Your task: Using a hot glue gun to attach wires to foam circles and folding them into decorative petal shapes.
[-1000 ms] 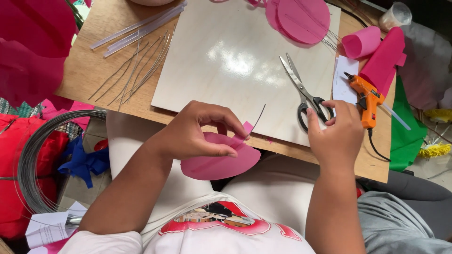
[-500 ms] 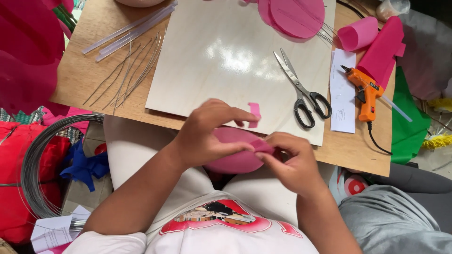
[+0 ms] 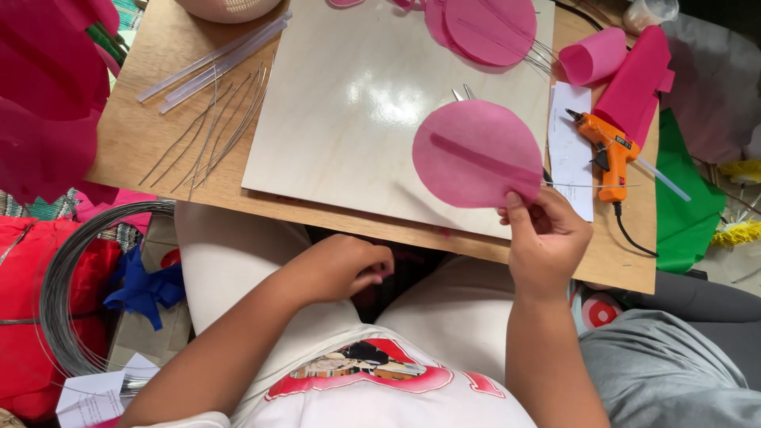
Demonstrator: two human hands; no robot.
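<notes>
My right hand [image 3: 547, 238] pinches the lower right edge of a round pink paper petal [image 3: 476, 154] with a thin wire running out to the right, holding it up over a light wooden board [image 3: 349, 111]. The petal hides most of a pair of scissors, whose tips [image 3: 462, 93] show above it. Down in my lap, my left hand [image 3: 345, 268] has its fingers curled, with a small pink scrap at the fingertips.
An orange glue gun [image 3: 606, 150] lies on white paper to the right, beside pink paper rolls [image 3: 626, 67]. More pink petals [image 3: 483, 28], glue sticks [image 3: 214, 59] and thin wires [image 3: 214, 131] lie on the table. A wire coil [image 3: 67, 293] sits at the left.
My right hand has lifted the pink petal from my lap up over the board, covering the scissors. My left hand let go of it and dropped to my lap.
</notes>
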